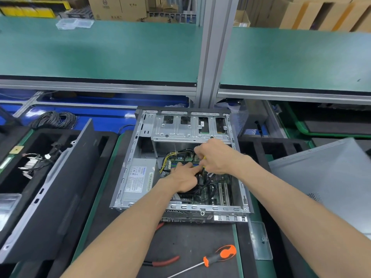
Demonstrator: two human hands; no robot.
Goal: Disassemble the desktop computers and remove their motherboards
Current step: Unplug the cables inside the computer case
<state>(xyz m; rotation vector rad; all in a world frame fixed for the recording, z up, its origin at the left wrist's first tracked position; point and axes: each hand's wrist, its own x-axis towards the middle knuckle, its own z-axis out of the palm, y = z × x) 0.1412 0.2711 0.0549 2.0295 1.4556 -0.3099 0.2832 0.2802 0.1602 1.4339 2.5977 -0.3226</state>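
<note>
Open desktop case [180, 163] lying on its side at centre frame, side panel off, motherboard [210, 189] still seated in the lower right of the chassis. Power supply [138, 177] at the case's left, drive cage [190, 127] across the top.

Left hand [182, 177] reaching in from lower left, fingers extended and pressing down among the cables near the board's middle. Right hand [216, 157] just above and right of it, fingers curled and pinching something small with a yellow-green tip; connector or tool handle, cannot tell which. Yellow and black wire bundle [170, 157] looping from the power supply toward the board's upper edge.

Orange-handled screwdriver [218, 255] idle at lower centre on the dark mat, red-handled pliers [164, 261] beside it to the left. Detached grey side panel [325, 181] leaning at right.

Likely risks from here: pulling on the wires rather than the plug body, tearing a lead or cracking a header; a latched connector yanked without release, flexing the board; fingers scraping on the sheet-metal edge of the drive cage close above the right hand; board lifted while cables remain attached.
</note>
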